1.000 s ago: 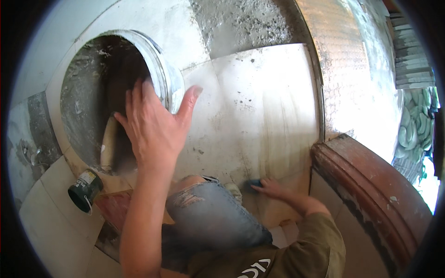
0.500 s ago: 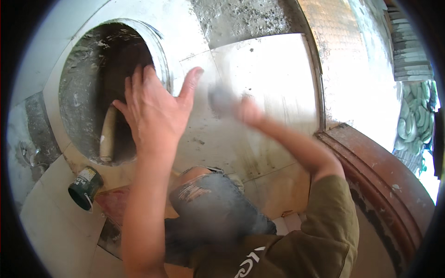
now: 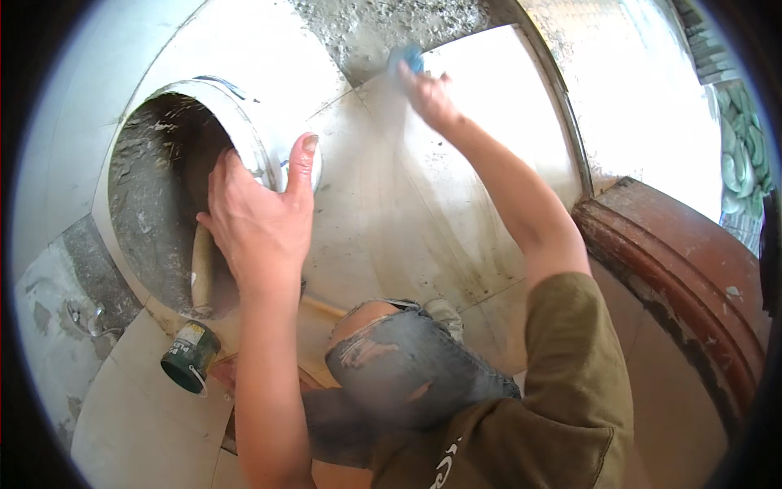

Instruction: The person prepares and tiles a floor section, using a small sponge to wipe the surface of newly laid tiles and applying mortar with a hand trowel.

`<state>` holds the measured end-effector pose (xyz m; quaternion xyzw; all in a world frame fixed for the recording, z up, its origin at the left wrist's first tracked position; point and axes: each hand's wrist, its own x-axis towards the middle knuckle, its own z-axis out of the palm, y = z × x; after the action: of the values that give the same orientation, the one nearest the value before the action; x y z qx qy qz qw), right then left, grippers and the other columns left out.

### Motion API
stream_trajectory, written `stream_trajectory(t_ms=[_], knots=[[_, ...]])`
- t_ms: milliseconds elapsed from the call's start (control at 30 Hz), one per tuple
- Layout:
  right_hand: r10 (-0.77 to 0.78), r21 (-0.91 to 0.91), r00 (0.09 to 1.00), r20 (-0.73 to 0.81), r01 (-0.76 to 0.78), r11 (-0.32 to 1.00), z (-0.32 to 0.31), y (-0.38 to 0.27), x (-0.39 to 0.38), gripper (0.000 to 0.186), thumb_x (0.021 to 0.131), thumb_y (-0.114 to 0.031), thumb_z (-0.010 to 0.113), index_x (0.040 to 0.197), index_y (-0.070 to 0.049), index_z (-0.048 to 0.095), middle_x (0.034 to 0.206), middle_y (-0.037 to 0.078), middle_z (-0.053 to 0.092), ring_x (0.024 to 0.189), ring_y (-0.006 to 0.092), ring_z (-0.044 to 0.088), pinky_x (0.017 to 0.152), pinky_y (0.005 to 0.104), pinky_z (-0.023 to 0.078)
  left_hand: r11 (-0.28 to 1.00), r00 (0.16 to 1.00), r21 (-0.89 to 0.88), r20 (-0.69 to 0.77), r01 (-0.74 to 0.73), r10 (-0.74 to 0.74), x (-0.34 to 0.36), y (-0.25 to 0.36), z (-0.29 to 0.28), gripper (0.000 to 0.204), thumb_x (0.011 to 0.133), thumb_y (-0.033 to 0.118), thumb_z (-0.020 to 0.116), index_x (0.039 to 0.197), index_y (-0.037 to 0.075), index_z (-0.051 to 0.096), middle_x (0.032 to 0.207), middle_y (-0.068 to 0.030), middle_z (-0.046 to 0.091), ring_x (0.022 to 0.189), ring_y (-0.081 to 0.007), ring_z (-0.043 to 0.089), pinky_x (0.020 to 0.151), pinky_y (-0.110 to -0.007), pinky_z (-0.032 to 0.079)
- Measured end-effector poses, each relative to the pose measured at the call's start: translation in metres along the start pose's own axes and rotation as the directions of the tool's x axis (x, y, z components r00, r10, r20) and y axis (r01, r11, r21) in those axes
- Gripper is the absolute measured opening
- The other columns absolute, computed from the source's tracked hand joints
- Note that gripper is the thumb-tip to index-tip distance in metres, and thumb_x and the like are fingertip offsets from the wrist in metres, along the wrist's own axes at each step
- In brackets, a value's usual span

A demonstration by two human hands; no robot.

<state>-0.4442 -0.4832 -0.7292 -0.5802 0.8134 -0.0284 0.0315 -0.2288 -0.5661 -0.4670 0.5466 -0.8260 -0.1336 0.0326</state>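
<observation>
Left hand: open, thumb raised, fingertips out of sight at the mouth of a wide bucket; contact with the rim cannot be told. Right hand: arm outstretched, grasping a blue thing, blurred, kind unclear, at the far edge of a smeared white tile, beside rough grey mortar. Wooden handle: one, leaning inside the bucket. Small pail: dark green, tilted, wire-handled, near the bucket.

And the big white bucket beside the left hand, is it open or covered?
Open: no lid covers the white bucket, so its grey-smeared inside and a tan handle within its mouth are visible.
</observation>
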Motion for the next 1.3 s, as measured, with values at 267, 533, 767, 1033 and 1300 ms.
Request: stream_trajectory(t_ms=[267, 533, 767, 1033, 1300], knots=[[-0.62, 0.72, 0.651, 0.438, 0.159, 0.675, 0.043, -0.165, -0.185, 0.055, 0.096, -0.047, 0.033, 0.135, -0.008, 0.041, 0.134, 0.022, 0.043, 0.127, 0.0337, 0.037, 0.109, 0.0429, 0.026, 0.992, 0.998, 0.129, -0.055, -0.01, 0.017, -0.003, -0.003, -0.012, 0.067, 0.079, 0.053, 0.062, 0.111, -0.005, 0.051, 0.111, -0.0229, 0.054, 0.112, -0.0404, 0.049, 0.09, -0.071, 0.032], [0.001, 0.138, 1.0, 0.017, -0.003, 0.99, -0.027, -0.01, 0.082, 0.042, 0.091, -0.018, 0.046, 0.132, -0.012, 0.04, 0.083, 0.007, 0.064, 0.071, 0.0192, 0.064, 0.083, 0.0486, 0.038, 0.999, 1.0, 0.045, -0.016, -0.006, 0.007, -0.001, 0.001, -0.007, 0.065, 0.081, 0.051, 0.061, 0.111, -0.006, 0.051, 0.109, -0.0218, 0.055, 0.111, -0.0403, 0.049, 0.09, -0.071, 0.032], [-0.683, 0.401, 0.715, 0.15, 0.588, 0.703, 0.0, -0.123, -0.113, 0.04, 0.09, -0.021, 0.044, 0.129, -0.021, 0.048, 0.117, 0.011, 0.057, 0.102, 0.0166, 0.056, 0.082, 0.0408, 0.043, 0.991, 0.995, 0.129, -0.082, -0.042, 0.052, -0.004, -0.002, -0.01, 0.062, 0.081, 0.051, 0.061, 0.106, -0.006, 0.053, 0.108, -0.0209, 0.055, 0.109, -0.0403, 0.05, 0.088, -0.071, 0.033], [0.006, 0.055, 0.99, -0.138, 0.001, 0.998, 0.011, 0.008, 0.049, 0.042, 0.087, -0.017, 0.048, 0.129, -0.013, 0.047, 0.083, 0.007, 0.064, 0.069, 0.0195, 0.063, 0.068, 0.0399, 0.043, 0.998, 1.0, 0.066, 0.015, 0.004, -0.005, 0.0, -0.001, -0.008, 0.062, 0.081, 0.052, 0.06, 0.104, -0.005, 0.053, 0.11, -0.0197, 0.055, 0.11, -0.038, 0.05, 0.088, -0.071, 0.032], [-0.75, 0.455, 0.561, 0.351, 0.597, 0.66, -0.002, -0.011, -0.319, 0.041, 0.089, -0.019, 0.042, 0.13, -0.023, 0.046, 0.117, 0.011, 0.054, 0.111, 0.027, 0.052, 0.096, 0.0515, 0.037, 0.995, 1.0, 0.099, -0.008, 0.004, -0.003, -0.002, -0.004, -0.01, 0.066, 0.079, 0.053, 0.062, 0.109, -0.005, 0.051, 0.115, -0.0221, 0.053, 0.113, -0.0403, 0.048, 0.089, -0.072, 0.03]])
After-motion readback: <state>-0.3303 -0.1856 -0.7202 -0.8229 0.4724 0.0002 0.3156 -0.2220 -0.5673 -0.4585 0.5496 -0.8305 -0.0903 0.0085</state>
